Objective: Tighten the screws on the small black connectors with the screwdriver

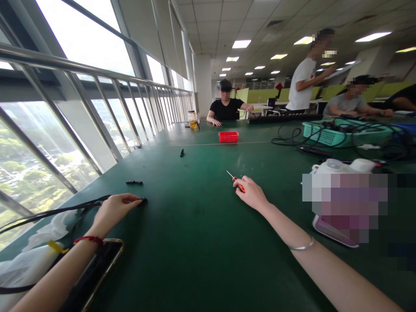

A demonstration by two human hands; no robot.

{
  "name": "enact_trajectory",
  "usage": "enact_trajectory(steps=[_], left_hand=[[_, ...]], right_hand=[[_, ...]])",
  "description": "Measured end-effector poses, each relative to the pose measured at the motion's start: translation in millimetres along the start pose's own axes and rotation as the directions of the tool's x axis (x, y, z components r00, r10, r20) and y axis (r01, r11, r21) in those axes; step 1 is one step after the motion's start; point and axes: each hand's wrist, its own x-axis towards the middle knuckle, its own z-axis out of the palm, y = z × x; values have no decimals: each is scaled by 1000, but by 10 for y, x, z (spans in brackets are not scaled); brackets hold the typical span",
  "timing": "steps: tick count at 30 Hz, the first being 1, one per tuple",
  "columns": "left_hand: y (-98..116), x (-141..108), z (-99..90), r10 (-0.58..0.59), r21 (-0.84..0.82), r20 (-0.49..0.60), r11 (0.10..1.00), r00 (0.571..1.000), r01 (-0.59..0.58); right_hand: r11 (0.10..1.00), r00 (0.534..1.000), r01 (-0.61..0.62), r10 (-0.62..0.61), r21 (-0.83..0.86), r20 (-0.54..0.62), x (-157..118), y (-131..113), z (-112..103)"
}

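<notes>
On the left of the green table, my left hand (113, 212) has its fingertips closed on a small black part (143, 200), mostly covered by the fingers. My right hand (251, 193) rests on the table near the middle, its fingers wrapped round a screwdriver (241, 187) with an orange and black handle. The thin metal shaft points away from me and to the left. Just beyond my left hand lies a short black piece (134, 182). A second dark piece (182, 152) is farther off.
Black cables (55, 212), a white plastic bag (53, 232) and a phone (107, 264) lie around my left forearm. A red tray (228, 137) stands ahead. To the right are a green basket (325, 136) with cables and a white bottle-like thing (334, 167). A person (225, 108) sits opposite.
</notes>
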Motion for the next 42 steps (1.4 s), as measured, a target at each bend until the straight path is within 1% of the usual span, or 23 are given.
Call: enact_trajectory(steps=[10,17,22,25,28,33,39,42], left_hand=[[6,45,6,7,-36,-7,999,1000,-7],[1,205,-56,4,-88,131,996,991,8],[20,322,-80,8,-20,189,1000,982,-4],[24,359,-97,33,19,224,999,974,-38],[41,344,-124,50,41,223,997,974,-61],[59,292,-134,38,39,215,998,976,-48],[-8,306,-70,38,9,208,999,977,-41],[-27,257,-22,41,-2,167,999,985,-41]], right_hand=[[1000,1000,-3,3,-2,-7,-6,-13,-14],[1000,1000,-1,1,10,-2,-3,-8,-11],[1000,1000,-1,1,13,4,-3,-13,-16],[1000,1000,1,-1,7,1,-5,-19,-16],[1000,1000,-2,2,5,-1,-6,-19,-12],[1000,1000,5,-5,4,-2,-1,-8,-1],[1000,1000,11,-11,-2,-9,3,0,7],[1000,1000,9,-9,3,-4,1,-5,2]])
